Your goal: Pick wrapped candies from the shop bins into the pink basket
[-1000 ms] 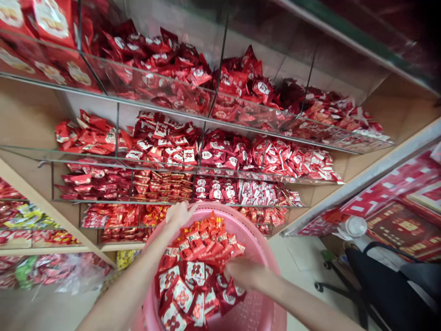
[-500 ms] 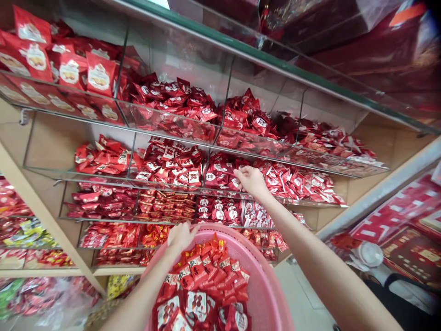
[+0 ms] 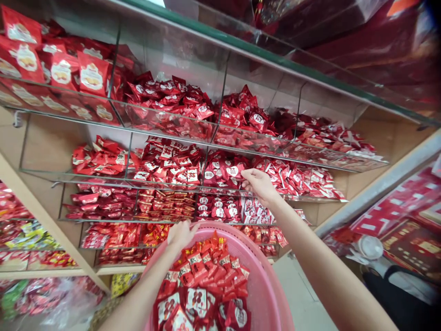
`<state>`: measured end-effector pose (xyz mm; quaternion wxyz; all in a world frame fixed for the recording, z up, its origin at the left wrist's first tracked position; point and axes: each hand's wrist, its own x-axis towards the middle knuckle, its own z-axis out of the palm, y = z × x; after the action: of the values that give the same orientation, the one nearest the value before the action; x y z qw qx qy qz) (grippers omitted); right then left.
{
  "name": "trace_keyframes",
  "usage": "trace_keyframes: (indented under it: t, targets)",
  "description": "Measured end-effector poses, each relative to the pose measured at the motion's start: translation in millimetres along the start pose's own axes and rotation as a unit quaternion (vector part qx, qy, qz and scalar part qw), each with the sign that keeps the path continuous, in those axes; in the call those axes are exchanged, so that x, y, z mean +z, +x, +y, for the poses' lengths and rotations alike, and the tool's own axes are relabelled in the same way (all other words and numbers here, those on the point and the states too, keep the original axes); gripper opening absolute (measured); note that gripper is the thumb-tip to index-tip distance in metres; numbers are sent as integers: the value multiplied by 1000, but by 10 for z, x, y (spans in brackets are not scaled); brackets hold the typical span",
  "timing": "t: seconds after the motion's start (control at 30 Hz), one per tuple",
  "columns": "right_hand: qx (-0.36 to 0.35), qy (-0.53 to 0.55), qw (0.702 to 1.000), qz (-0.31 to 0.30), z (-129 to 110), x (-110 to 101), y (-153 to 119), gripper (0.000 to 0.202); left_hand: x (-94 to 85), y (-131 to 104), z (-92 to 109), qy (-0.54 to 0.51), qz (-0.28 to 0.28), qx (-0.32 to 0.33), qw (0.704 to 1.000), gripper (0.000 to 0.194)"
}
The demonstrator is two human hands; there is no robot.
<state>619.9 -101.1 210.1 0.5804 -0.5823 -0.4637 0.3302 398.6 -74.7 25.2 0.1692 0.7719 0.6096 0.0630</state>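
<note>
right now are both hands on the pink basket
No, only the left hand is at the rim of the pink basket; the right hand is up at the shelved red packets.

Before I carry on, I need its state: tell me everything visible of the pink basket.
The pink basket looks like round, glossy plastic, with small perforations below its rim. It sits mouth up before the lower shelves; its near side and support are out of view. Red packets fill much of it, leaving the right side barer. The left hand touches its far-left rim.
</note>
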Motion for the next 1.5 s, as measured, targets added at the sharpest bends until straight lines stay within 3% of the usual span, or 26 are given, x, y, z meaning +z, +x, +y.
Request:
trace_keyframes:
  t: [0.2, 0.33, 0.43, 0.57, 0.77, 1.0, 1.17, 1.3, 1.5]
  targets:
    - [74, 4, 991, -116, 574, -196, -797, 28, 78, 55, -19, 5, 11, 5, 1000, 65]
    - [144, 115, 980, -75, 1064, -55, -1149, 32, 102, 59, -20, -2, 17, 11, 1000, 66]
    - [186, 189, 964, -30, 1307, 146, -1228, 36, 90, 38, -17, -6, 10, 11, 1000, 62]
    - [193, 232, 953, 5, 1476, 390, -1104, 37, 79, 24, -49, -4, 0, 25, 1000, 51]
    - [187, 243, 951, 47, 1705, 496, -1072, 35, 63, -7, -122, -8, -2, 59, 998, 46]
    - [149, 170, 972, 58, 1765, 454, -1268, 28, 63, -158, -186, -137, -2, 46, 989, 48]
    - [90, 124, 987, 51, 1724, 491, -1272, 27, 35, -184, -227, -291, -22, 97, 951, 45]
    - [87, 118, 988, 39, 1737, 559, -1293, 28, -13, -180, -224, -347, -86, 152, 922, 52]
    - [78, 113, 990, 25, 1679, 659, -1321, 31, 5, -183, -244, -411, -107, 183, 887, 36]
